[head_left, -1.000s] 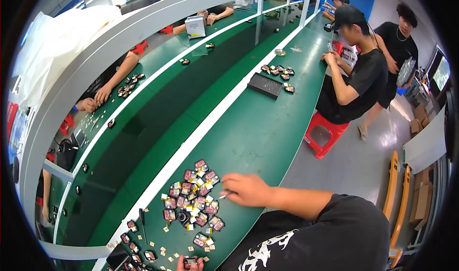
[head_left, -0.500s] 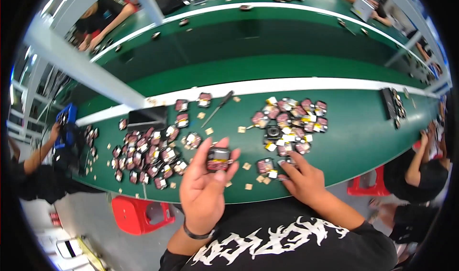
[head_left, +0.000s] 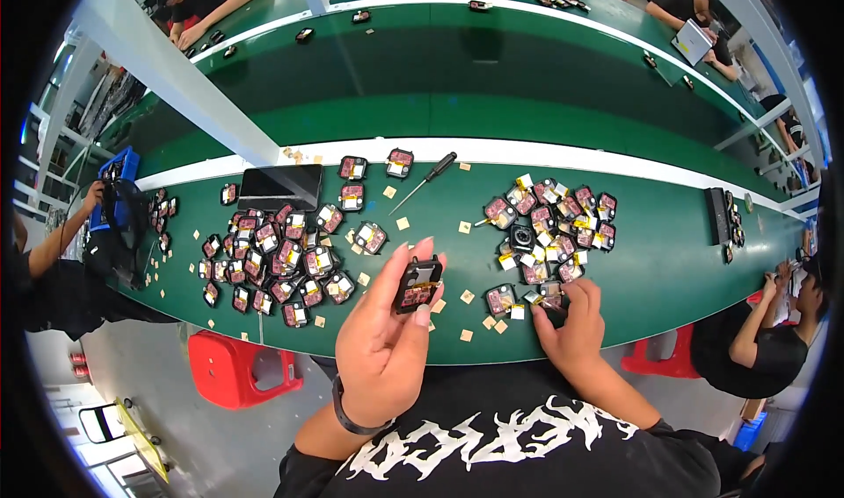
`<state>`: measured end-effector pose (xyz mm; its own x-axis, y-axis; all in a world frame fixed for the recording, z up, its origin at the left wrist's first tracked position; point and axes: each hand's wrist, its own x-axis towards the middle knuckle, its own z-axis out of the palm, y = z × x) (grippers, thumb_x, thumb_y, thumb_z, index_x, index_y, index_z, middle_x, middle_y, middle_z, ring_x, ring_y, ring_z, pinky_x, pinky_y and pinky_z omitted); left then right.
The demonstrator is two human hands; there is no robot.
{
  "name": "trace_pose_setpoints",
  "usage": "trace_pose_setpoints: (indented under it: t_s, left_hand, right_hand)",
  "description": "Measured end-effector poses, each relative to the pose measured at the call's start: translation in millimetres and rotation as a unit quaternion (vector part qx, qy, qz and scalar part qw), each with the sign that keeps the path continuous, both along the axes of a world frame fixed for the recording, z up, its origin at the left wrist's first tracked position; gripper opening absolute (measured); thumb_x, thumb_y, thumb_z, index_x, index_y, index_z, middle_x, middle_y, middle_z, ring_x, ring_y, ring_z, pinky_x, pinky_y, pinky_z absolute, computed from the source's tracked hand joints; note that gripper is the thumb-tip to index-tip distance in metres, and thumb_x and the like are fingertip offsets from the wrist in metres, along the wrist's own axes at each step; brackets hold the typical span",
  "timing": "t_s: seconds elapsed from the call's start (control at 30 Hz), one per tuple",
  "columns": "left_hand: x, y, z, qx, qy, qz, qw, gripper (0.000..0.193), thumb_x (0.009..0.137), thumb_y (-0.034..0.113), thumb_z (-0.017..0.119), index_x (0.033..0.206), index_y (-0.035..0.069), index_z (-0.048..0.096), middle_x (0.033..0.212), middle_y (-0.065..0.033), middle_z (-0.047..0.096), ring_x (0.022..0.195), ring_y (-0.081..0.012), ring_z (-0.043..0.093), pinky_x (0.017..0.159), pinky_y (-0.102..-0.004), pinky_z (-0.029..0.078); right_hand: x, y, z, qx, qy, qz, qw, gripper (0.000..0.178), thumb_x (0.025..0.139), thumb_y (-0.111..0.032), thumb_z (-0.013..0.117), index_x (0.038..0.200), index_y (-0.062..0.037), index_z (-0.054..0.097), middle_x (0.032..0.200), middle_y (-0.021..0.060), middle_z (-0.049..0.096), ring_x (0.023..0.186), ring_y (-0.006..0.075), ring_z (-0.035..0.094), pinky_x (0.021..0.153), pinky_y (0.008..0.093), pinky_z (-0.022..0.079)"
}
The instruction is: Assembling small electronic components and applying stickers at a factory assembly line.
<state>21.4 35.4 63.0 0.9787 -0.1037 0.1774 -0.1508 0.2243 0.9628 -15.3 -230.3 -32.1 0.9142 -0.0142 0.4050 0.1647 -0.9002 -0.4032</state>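
Observation:
My left hand holds up a small black-cased electronic module, pinched between thumb and fingers, its reddish circuit board and yellow strip showing. Over the green table, my right hand has thumb and fingers around another module, partly covered by the fingers. Just left of it lies a separate module with a white tab. Beyond the right hand is a cluster of the same modules. A larger heap of them sits to the left of my left hand.
A screwdriver lies near the white rail. Behind the left heap is a flat black slab. Small tan squares are scattered about. A grey post rises at left; a red stool stands below. Co-workers sit around.
My left hand has tilted its module more upright. My right hand's fingers have closed around the module by the cluster. The whole view has shifted slightly.

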Motion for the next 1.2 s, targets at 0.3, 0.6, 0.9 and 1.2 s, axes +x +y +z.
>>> trace_pose_setpoints:
  t_s: [0.3, 0.6, 0.9, 1.2]
  left_hand:
    - [9.0, 17.9, -28.3, -0.034, 0.065, 0.135, 0.988, 0.043, 0.097, -0.008, 0.058, 0.140, -0.006, 0.052, 0.113, -0.0137, 0.065, 0.108, -0.0318, 0.069, 0.096, -0.0430, 0.058]
    - [50.5, 144.6, -58.7, 0.363, 0.045, 0.368, 0.855, 0.030, 0.093, 0.004, 0.069, 0.122, -0.003, 0.069, 0.094, -0.0075, 0.070, 0.080, -0.0127, 0.064, 0.074, -0.0278, 0.052]
    - [37.6, 66.5, -43.2, 0.539, -0.163, 0.320, 0.762, 0.032, 0.096, 0.010, 0.066, 0.125, -0.002, 0.064, 0.122, -0.0129, 0.065, 0.108, -0.0245, 0.063, 0.089, -0.0355, 0.051]
    - [-10.0, -73.4, -57.2, -0.263, 0.331, -0.256, 0.869, 0.051, 0.106, 0.018, 0.052, 0.150, -0.004, 0.039, 0.138, -0.0187, 0.057, 0.121, -0.0297, 0.062, 0.101, -0.0413, 0.052]
  right_hand:
    - [-2.8, 4.9, 4.4, -0.024, 0.040, -0.022, 0.999, 0.048, 0.078, -0.021, 0.085, 0.116, -0.0056, 0.060, 0.120, 0.0140, 0.056, 0.083, 0.0290, 0.066, 0.065, 0.0383, 0.056]
    - [-6.1, 1.1, 7.6, 0.000, 0.061, -0.035, 0.998, 0.046, 0.082, -0.018, 0.080, 0.122, -0.0069, 0.059, 0.120, 0.0165, 0.060, 0.095, 0.0366, 0.067, 0.074, 0.0444, 0.056]
    - [-8.6, -20.5, 33.7, 0.270, 0.145, -0.062, 0.950, 0.046, 0.080, -0.012, 0.082, 0.121, -0.0053, 0.064, 0.115, 0.0124, 0.069, 0.080, 0.0157, 0.066, 0.060, 0.0300, 0.056]
    - [-8.1, -1.2, 47.3, 0.245, 0.095, 0.081, 0.962, 0.048, 0.081, -0.026, 0.085, 0.120, -0.0052, 0.066, 0.116, 0.0160, 0.068, 0.091, 0.0314, 0.072, 0.071, 0.0361, 0.060]
